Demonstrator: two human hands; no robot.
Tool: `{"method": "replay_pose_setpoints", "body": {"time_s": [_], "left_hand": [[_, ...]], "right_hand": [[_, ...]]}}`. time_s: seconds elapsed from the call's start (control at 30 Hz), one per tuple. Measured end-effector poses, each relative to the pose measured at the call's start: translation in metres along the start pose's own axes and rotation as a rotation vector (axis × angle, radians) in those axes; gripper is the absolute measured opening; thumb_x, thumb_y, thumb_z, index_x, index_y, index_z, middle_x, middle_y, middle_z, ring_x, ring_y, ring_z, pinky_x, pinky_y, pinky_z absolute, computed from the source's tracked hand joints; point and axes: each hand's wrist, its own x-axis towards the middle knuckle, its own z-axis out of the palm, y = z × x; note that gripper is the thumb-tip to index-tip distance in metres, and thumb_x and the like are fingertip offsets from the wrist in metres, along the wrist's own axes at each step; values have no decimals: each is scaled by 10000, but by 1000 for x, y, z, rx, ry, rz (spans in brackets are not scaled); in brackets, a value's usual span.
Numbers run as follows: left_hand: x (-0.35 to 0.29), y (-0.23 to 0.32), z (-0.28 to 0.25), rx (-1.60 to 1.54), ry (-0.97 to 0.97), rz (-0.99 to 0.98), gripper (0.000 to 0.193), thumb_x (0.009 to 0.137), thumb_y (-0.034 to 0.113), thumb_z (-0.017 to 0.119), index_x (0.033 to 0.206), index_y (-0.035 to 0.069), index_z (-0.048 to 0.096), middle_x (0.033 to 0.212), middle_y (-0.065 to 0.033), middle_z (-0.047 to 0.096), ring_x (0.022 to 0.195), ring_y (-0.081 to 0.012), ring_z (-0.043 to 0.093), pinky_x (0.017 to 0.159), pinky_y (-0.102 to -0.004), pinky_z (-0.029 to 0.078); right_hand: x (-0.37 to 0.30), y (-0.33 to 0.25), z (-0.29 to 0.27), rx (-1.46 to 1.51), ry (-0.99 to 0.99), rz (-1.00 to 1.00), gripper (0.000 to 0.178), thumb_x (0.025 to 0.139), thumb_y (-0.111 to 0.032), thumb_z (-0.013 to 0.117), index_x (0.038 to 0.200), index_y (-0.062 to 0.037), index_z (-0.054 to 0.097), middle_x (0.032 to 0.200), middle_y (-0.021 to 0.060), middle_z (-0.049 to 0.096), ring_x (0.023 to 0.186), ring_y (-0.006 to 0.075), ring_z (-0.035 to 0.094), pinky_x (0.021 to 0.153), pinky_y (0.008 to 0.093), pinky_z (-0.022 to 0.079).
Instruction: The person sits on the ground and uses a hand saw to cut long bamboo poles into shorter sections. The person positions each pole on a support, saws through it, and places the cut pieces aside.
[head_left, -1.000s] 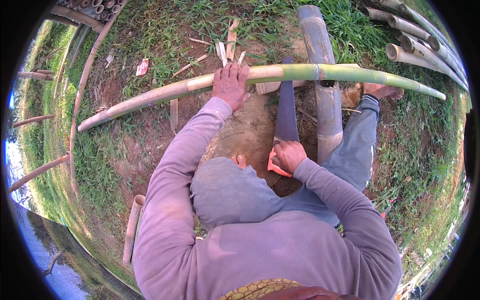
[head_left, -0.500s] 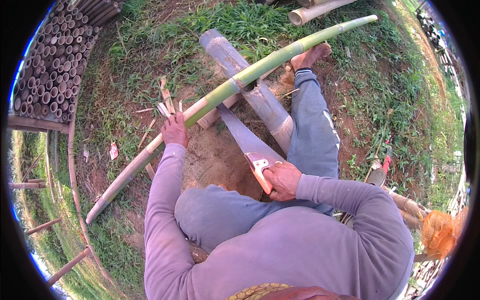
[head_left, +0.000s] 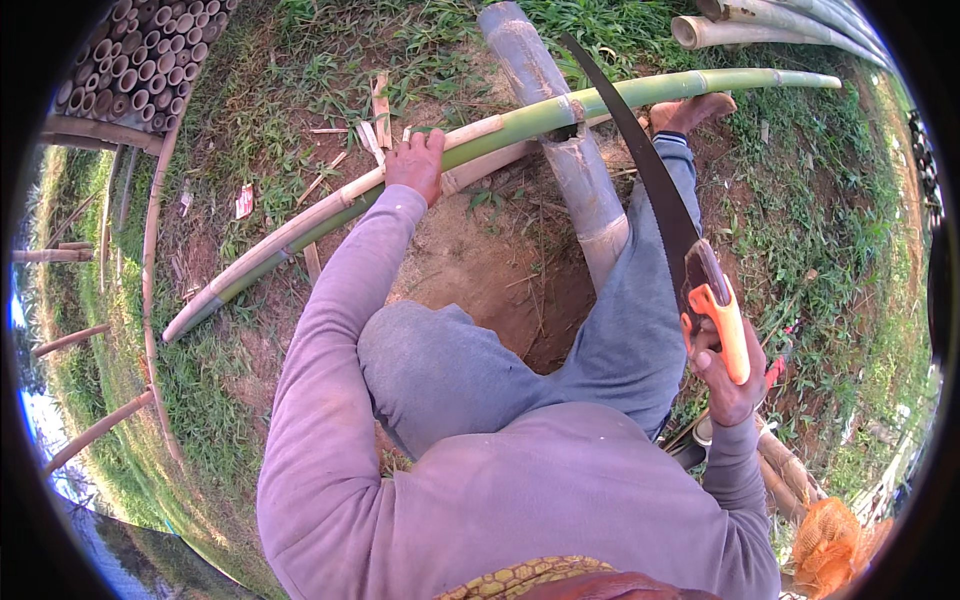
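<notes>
Head view: from where I stand, a long green bamboo pole (head_left: 520, 123) runs from nine o'clock up to two, lying across a thick grey bamboo trunk (head_left: 590, 190) toward one o'clock. At eleven, the person's left hand (head_left: 415, 163) grasps the pole, fingers over it. Just past three, the right hand (head_left: 730, 385) is wrapped around the orange handle of a saw (head_left: 672, 205), whose dark blade points to eleven and crosses in front of the pole; whether they touch, I can't tell. One bare foot (head_left: 692, 112) sits near the pole, between one and two. Stacked bamboo tubes (head_left: 145, 60) fill ten o'clock; orange netting (head_left: 830, 545) slumps at four.
</notes>
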Motion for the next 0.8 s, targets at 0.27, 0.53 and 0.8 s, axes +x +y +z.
{"method": "replay_pose_setpoints", "body": {"time_s": [0.27,0.53,0.8], "left_hand": [[3,3,-4,-9,29,-7,627,916,110,722,1487,157,468,1308,-139,631,1228,-379,673,1012,-553,510],[1,3,2,-38,40,-6,538,942,90,686,1438,158,490,1299,-148,632,1224,-399,666,1005,-563,500],[-1,4,1,-2,22,-23,532,937,108,716,1418,164,497,1294,-133,633,1228,-386,668,999,-550,509]], "right_hand": [[91,89,173,-63,-52,-188,227,970,-60,771,1152,17,659,882,74,685,762,152,646,718,338,548],[92,97,172,-100,-83,-202,192,936,-53,777,1072,6,656,788,73,628,671,159,575,653,338,515],[71,96,163,-158,-90,-193,166,928,-53,761,1051,13,672,754,81,653,650,145,622,645,341,527]]}}
